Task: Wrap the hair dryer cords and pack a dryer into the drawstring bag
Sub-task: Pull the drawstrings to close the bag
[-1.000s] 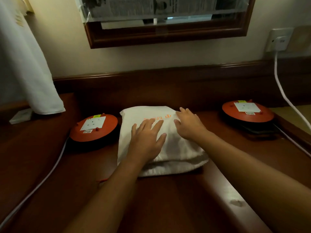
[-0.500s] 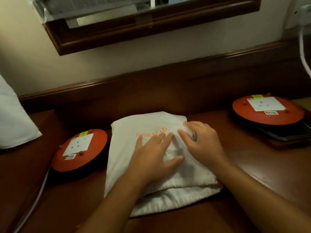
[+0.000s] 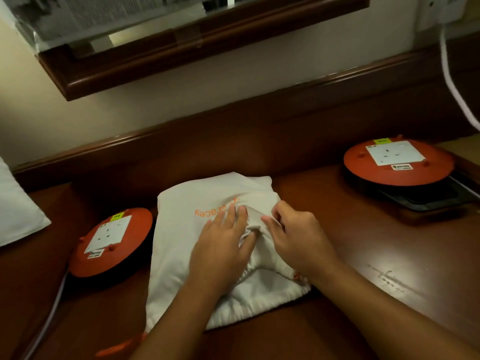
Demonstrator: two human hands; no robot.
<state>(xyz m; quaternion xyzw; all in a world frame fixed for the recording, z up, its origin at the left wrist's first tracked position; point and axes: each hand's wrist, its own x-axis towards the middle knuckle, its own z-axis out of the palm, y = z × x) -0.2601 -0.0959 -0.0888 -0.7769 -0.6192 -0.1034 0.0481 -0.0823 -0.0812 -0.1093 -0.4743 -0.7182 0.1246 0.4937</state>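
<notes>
While the right hand [image 3: 298,237] curls its fingers round a raised fold of the white cloth drawstring bag [image 3: 176,245] and pinches it, the left hand [image 3: 223,245] lies flat just beside, fingers straight and pressing the cloth, thumb against the same fold. Both hands rest on the bag's middle, by its orange lettering. The bag lies on the dark brown wooden desk [image 3: 384,255], gathered mouth toward the person. A round orange cable reel [image 3: 111,242] sits just beside its left edge; a second orange reel [image 3: 397,165] stands well apart at right.
</notes>
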